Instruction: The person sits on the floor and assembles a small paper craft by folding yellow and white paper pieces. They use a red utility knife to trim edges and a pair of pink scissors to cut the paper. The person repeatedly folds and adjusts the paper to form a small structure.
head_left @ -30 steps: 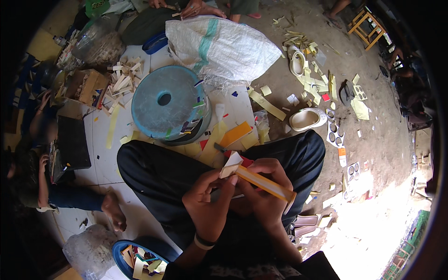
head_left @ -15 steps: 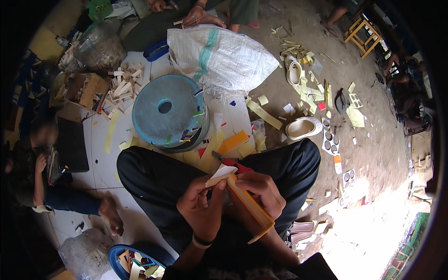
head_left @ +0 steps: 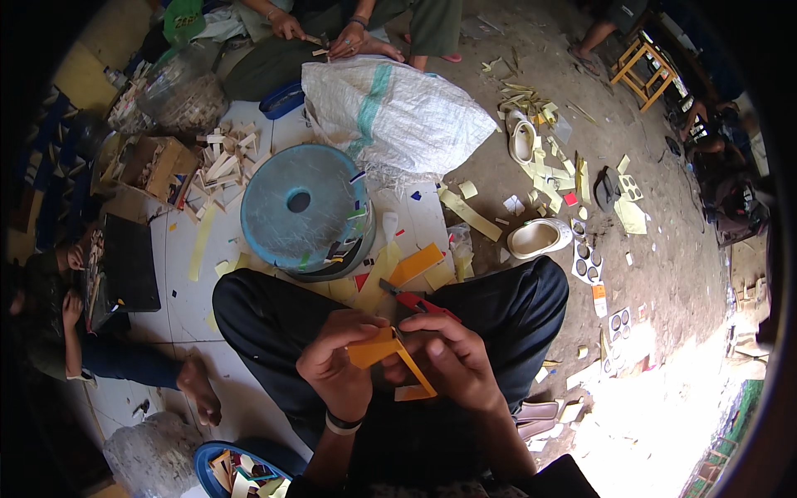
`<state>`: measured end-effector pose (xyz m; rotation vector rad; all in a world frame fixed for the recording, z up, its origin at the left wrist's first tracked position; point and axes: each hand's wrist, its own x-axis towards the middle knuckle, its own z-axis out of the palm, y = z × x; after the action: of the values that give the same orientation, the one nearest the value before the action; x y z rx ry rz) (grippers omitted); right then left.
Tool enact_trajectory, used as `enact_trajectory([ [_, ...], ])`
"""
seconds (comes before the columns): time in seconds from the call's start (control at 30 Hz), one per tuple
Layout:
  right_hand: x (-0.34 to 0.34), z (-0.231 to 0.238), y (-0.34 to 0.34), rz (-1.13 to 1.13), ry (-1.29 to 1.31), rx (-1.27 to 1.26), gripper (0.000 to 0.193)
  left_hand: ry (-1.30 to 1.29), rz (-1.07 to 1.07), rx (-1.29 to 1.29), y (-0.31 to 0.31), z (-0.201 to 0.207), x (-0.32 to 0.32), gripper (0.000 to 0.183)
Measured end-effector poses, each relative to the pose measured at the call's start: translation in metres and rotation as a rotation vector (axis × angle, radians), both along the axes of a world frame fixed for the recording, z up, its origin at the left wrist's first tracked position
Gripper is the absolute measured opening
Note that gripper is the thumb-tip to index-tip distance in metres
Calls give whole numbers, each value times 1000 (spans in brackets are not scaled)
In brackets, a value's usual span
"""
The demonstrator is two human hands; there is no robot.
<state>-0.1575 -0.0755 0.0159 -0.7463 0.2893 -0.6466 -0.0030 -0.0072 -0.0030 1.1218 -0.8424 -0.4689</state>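
Over my lap, both hands are on a small angular piece faced with orange sheet point(head_left: 374, 350); a narrow strip runs down from its corner to a short end flap. My left hand point(head_left: 336, 373) pinches the wide orange end between fingers and thumb. Curled fingers of my right hand point(head_left: 461, 365) meet the piece at its upper corner, beside the strip. Just beyond my hands lies a red-handled tool with a grey tip point(head_left: 423, 305), its exact kind unclear. A flat orange piece point(head_left: 417, 263) rests on yellow scraps beyond it.
A round blue-grey drum point(head_left: 274, 207) stands ahead, with a white woven sack point(head_left: 407, 116) behind it. Wooden pieces point(head_left: 224, 166) lie heaped at left. Yellow scraps and a cream clog point(head_left: 538, 238) are at right. A blue tub point(head_left: 207, 452) sits lower left. Other people sit nearby.
The piece has been turned, its orange face now toward me and its white flap out of sight. My right hand has shifted its hold, and its long strip now points down more steeply.
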Motion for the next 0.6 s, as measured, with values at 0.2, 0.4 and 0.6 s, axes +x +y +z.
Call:
enact_trajectory([
  [0.2,-8,4,1,18,318,-265,45,-104,-3,38,2,5,2,28],
  [0.4,0,11,2,-109,378,-385,43,-501,88,120,0,18,11,32],
  [0.6,1,24,7,-182,503,-321,44,-608,121,144,5,28,11,35],
])
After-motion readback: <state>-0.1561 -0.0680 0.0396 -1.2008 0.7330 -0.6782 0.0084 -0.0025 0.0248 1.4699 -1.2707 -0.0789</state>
